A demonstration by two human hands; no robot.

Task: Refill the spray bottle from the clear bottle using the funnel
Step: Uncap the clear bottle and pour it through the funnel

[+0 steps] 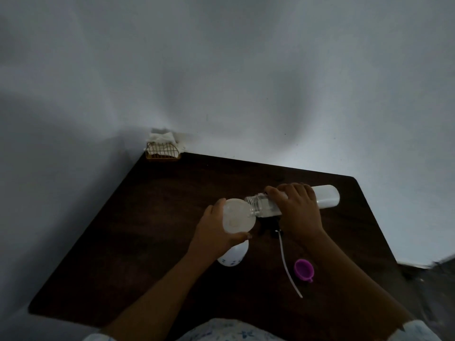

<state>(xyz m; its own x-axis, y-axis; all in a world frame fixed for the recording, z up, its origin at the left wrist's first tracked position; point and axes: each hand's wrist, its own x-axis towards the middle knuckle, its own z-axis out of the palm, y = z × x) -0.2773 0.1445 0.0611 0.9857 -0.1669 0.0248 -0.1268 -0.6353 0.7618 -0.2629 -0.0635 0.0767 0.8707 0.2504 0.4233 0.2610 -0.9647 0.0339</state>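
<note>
My right hand (299,210) grips the clear bottle (327,199), which lies tipped almost level with its open mouth over the rim of the white funnel (237,216). My left hand (214,232) holds the funnel from its left side. Under the funnel stands the white spray bottle (232,257), mostly hidden by my left hand. The black spray head with its long white dip tube (288,264) lies on the table between my arms. Whether liquid is flowing I cannot tell.
A purple cap (304,269) lies on the dark wooden table (147,217) by my right forearm. A gold wire basket with white tissues (163,148) stands at the far left corner against the pale wall.
</note>
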